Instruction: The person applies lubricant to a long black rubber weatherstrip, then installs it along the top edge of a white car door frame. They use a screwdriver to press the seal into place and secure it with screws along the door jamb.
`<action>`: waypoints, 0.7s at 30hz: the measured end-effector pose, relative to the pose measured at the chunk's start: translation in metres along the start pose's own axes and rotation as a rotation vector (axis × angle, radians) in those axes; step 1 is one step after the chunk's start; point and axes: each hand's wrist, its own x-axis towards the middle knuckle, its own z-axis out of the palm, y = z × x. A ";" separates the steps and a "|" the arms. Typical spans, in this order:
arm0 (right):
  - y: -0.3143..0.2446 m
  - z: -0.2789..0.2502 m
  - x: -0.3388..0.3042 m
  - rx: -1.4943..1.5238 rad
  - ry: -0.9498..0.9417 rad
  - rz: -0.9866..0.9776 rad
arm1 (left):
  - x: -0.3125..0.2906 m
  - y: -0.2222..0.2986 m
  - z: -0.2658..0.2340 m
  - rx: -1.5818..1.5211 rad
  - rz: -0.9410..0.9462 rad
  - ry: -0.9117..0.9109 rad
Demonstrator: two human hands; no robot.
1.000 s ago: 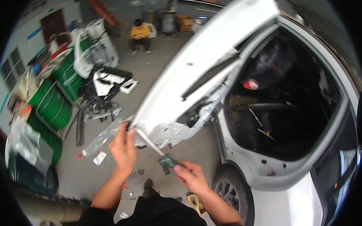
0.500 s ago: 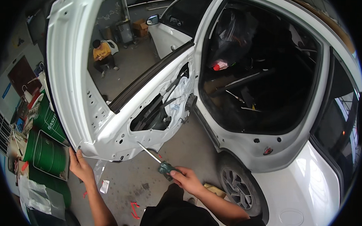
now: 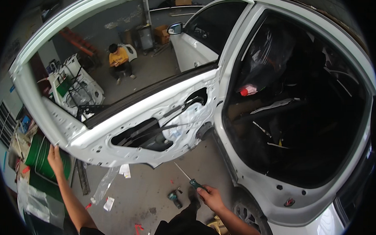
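Observation:
The white car door (image 3: 77, 143) stands swung out from the car body, its inner panel stripped, with openings that show black parts and cables. At its lower left corner my left hand (image 3: 56, 159) has its fingers hooked on the edge. My right hand (image 3: 211, 198) is closed around the dark green handle of a screwdriver (image 3: 197, 183). Its thin metal shaft points up and left, and the tip is below the door's bottom edge, apart from it. Beneath, a teal and black cordless drill (image 3: 175, 197) lies on the floor beside my foot.
The dark rear doorway (image 3: 303, 134) and rear wheel (image 3: 246, 215) are to the right. Green drums (image 3: 41, 158) stand at the left. A person in a yellow top (image 3: 118, 57) sits beyond the door. Clear plastic (image 3: 105, 187), white papers (image 3: 108, 204) and red scraps (image 3: 138, 230) litter the floor.
The door has turned relative to the view and its corner sits further left, my left hand with it. The screwdriver's tip has come away from the door panel, down and right.

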 end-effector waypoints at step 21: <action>-0.009 -0.051 0.223 -0.416 0.050 -0.026 | -0.087 -0.077 0.022 -0.667 -0.657 0.636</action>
